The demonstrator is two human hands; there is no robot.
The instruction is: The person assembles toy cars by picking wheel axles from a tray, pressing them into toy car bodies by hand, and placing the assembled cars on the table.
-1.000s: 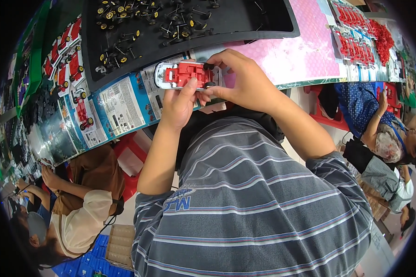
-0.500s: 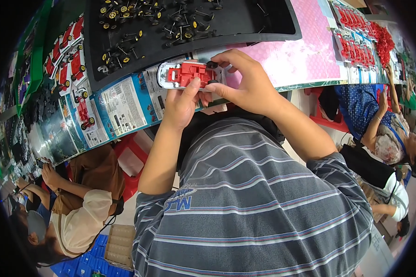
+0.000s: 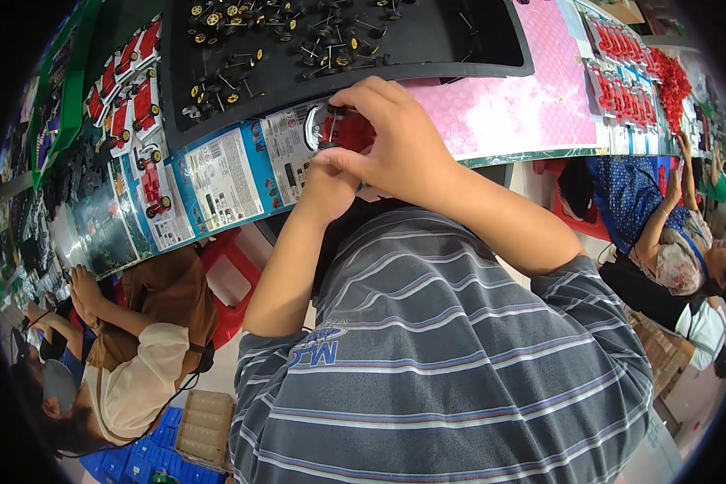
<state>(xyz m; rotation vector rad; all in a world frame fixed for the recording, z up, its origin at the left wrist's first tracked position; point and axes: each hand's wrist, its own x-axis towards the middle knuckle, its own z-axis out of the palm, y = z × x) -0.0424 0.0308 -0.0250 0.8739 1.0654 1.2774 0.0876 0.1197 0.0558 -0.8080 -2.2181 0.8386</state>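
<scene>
My left hand (image 3: 327, 194) is under the near side of a toy car body (image 3: 353, 133), gripping it. The body is white outside with a red inner part and lies underside up. Over it reaches my right hand (image 3: 399, 137), its index finger and thumb pinching a wheel axle (image 3: 333, 127) by the dark wheels at its two ends. The axle lies across the left part of the body, close to the white curved end (image 3: 310, 129). The right hand covers the rest of the car, and the left fingers are mostly hidden.
A black tray (image 3: 492, 68) with many loose wheel axles stands beyond my hands. Red-and-white toy cars (image 3: 145, 105) line the left, one of them (image 3: 153, 181) nearer. Red parts in rows (image 3: 617, 60) lie at the far right. Co-workers sit on both sides.
My right hand has moved left over the car, from its right end to its left part, where the wheels now show. The left hand is more covered. The view has shifted slightly.
</scene>
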